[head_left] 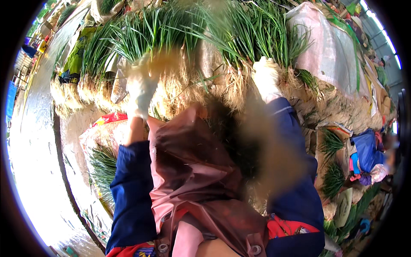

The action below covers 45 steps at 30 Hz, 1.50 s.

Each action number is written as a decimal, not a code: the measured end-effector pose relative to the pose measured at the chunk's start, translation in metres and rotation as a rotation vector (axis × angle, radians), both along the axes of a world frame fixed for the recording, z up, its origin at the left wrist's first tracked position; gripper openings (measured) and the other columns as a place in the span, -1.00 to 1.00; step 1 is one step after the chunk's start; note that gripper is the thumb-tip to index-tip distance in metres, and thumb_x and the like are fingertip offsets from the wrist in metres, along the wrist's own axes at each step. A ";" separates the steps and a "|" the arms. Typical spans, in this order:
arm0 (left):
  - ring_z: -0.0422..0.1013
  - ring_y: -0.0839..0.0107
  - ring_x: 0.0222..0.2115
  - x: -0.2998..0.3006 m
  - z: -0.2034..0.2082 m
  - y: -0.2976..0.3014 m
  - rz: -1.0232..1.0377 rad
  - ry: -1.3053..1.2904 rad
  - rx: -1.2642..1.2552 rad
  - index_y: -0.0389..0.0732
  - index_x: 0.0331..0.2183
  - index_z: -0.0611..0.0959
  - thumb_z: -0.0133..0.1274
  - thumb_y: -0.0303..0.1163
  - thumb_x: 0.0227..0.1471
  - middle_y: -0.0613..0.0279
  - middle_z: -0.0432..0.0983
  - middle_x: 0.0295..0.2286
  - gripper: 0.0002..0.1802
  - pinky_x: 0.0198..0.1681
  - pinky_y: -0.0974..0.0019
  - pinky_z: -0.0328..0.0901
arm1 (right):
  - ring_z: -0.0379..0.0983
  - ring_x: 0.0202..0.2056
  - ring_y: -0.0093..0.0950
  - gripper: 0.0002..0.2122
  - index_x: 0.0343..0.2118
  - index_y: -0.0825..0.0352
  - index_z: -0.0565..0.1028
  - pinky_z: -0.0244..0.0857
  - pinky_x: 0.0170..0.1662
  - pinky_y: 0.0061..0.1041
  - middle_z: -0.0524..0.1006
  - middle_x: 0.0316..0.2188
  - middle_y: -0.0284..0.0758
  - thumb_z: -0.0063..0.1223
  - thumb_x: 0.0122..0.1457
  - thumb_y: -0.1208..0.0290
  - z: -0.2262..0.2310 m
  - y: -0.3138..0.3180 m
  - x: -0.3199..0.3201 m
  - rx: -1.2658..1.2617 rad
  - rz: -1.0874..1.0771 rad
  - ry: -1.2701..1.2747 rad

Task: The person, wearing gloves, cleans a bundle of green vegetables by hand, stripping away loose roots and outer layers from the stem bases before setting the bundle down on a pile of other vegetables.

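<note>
Green onions [154,32] with long leaves and pale, stringy roots lie in a row of bunches across the top of the view. My right hand [266,77], in a whitish glove, is at the stems of a bunch [239,55] right of the middle. Its fingers look curled into the stems, their tips hidden among the leaves. My left hand [141,88], also gloved, is at the stem ends of the bunches left of the middle. A brownish blur covers its fingers, so its grip does not show. A dark red apron [188,150] covers my lap between the arms.
A whitish woven sack [323,51] lies at the upper right. More green onions [102,165] rest by my left elbow, and others [332,177] on the right. Bright wet floor [38,150] fills the left side. At the far right is a person in blue [367,150].
</note>
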<state>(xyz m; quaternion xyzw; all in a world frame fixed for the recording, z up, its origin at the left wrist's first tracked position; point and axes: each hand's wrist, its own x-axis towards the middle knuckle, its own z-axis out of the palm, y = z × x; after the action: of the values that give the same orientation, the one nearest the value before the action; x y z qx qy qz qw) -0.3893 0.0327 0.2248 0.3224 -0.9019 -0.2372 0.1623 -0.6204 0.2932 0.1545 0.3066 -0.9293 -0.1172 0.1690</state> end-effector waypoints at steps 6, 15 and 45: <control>0.33 0.33 -0.09 0.001 -0.040 0.115 -0.695 0.203 1.459 -0.31 0.04 0.30 0.02 -0.17 0.02 0.06 0.38 -0.09 -0.38 -0.03 0.30 0.20 | 0.44 -0.34 -0.36 -0.85 -0.53 0.26 0.55 0.30 -0.26 -0.43 0.51 -0.37 -0.31 0.17 -0.12 0.31 0.045 0.013 0.075 -0.677 0.213 -0.325; 0.42 0.47 -0.44 0.007 -0.100 0.168 -0.471 0.414 1.908 -0.31 -0.19 0.47 -0.10 -0.47 0.09 0.18 0.48 -0.35 -0.78 -0.39 0.48 0.32 | 0.34 -0.35 -0.64 -0.65 -0.16 0.27 0.45 0.24 -0.25 -0.62 0.45 -0.31 -0.41 -0.04 0.13 0.11 0.009 0.024 0.132 -1.360 -0.007 -1.760; 0.29 0.35 -0.08 -0.004 -0.085 0.145 -0.440 0.606 1.853 -0.39 -0.02 0.37 -0.11 -0.31 0.09 0.18 0.39 -0.09 -0.54 0.01 0.30 0.16 | 0.44 -0.41 -0.52 -0.78 -0.26 0.32 0.47 0.28 -0.34 -0.57 0.52 -0.39 -0.36 0.09 0.06 0.34 -0.010 0.006 0.163 -1.262 0.105 -1.387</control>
<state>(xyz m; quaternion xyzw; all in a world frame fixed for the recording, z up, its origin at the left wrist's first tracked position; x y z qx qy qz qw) -0.3937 0.1773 0.1393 0.0732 -0.3213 -0.9439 0.0225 -0.4578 0.2991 0.1447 0.2013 -0.6992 0.6252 -0.2824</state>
